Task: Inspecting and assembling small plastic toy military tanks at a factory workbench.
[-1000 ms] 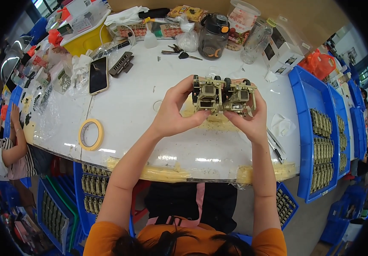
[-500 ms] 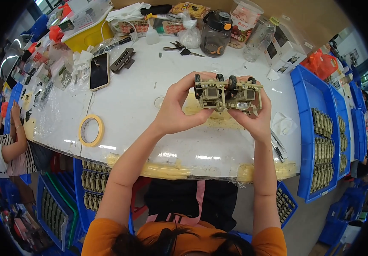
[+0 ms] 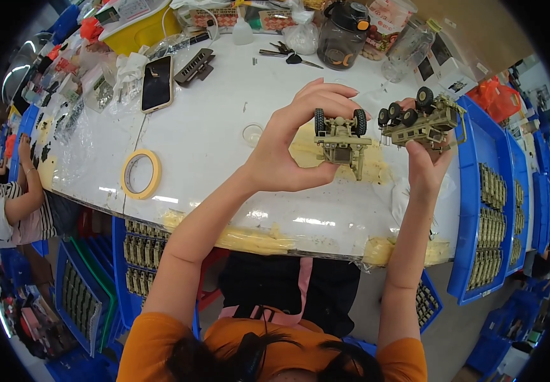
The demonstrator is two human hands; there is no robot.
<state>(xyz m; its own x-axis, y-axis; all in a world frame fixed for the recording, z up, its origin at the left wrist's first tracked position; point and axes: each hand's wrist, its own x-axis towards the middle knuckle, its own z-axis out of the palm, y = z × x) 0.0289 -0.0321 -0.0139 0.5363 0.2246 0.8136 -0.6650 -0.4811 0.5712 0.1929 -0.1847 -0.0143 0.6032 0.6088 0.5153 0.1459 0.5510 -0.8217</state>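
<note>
My left hand (image 3: 281, 143) is closed round a tan toy military truck (image 3: 340, 148), its front end and two black wheels toward me. To its right, my right hand (image 3: 429, 172) grips a second tan toy truck (image 3: 422, 130), tilted with several black wheels turned upward and to the left. Both trucks are held above the white table (image 3: 211, 153), apart from each other. My fingers hide parts of each truck.
A blue tray (image 3: 463, 254) of similar trucks stands at the table's right edge. Yellow tape roll (image 3: 141, 174), phone (image 3: 157, 84), keys (image 3: 292, 57) and a dark bottle (image 3: 343, 38) lie or stand farther back. A co-worker (image 3: 17, 207) sits at the left.
My hands have moved apart. The right hand has carried its truck rightward and turned it, wheels tilting up. The left hand's truck has shifted slightly right. The whole view has shifted a little.
</note>
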